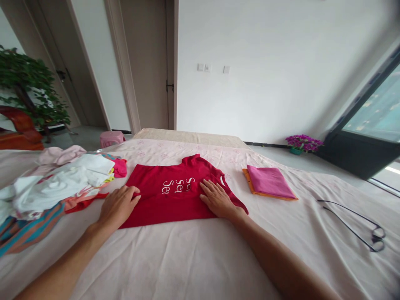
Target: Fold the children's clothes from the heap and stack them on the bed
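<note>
Both hands lie flat, fingers loosely spread and gripping nothing: the left hand (118,205) presses the left edge and the right hand (218,199) the right side of one red shirt (175,196), spread mid-bed, whose upside-down white lettering seems to read "Se" three times. Toward the bed's (187,258) left edge sits one heap of clothes (56,183); toward its right edge lie one folded pink-and-orange stack (269,182) and two black hangers (359,227).

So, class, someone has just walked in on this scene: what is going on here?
A person presses both palms flat on a red T-shirt spread on a bed. The left hand lies on its left edge, the right hand on its right side. A loose pile of clothes sits to the left, a folded pink cloth to the right, and a wire hanger further right.
</note>
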A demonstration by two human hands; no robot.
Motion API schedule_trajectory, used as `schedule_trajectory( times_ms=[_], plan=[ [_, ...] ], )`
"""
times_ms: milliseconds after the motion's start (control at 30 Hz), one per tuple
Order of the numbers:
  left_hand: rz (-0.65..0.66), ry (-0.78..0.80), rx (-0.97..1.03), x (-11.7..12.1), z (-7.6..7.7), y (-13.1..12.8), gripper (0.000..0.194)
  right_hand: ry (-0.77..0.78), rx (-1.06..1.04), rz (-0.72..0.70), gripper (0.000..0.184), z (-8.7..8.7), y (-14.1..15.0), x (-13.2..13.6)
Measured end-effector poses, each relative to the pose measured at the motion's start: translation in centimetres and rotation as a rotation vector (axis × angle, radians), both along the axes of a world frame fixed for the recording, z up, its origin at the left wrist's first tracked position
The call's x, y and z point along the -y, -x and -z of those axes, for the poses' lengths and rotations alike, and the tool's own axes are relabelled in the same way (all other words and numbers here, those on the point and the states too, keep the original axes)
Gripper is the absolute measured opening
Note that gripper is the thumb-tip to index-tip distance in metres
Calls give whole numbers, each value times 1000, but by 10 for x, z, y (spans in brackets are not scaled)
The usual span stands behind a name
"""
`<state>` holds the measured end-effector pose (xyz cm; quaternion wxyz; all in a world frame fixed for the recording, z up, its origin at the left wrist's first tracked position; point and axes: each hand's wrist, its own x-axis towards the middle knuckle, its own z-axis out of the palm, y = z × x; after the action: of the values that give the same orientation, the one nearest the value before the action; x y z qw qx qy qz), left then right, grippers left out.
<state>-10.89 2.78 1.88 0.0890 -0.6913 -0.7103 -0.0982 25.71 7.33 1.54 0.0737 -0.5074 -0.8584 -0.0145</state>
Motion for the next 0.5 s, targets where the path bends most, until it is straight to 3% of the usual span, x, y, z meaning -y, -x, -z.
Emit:
schedule_trajectory(
  times_ms=[333,400,500],
  plan=[
    [-73,-97,-80,-1,-1,16,28,-67,36,57,56,7,-10,-9],
    [-22,-210,-98,2,-3,9,30,-73,28,112,58,6,-10,-10],
    [207,-300,21,7,-3,-12,34,-85,0,128,59,0,-5,-4]
  ],
)
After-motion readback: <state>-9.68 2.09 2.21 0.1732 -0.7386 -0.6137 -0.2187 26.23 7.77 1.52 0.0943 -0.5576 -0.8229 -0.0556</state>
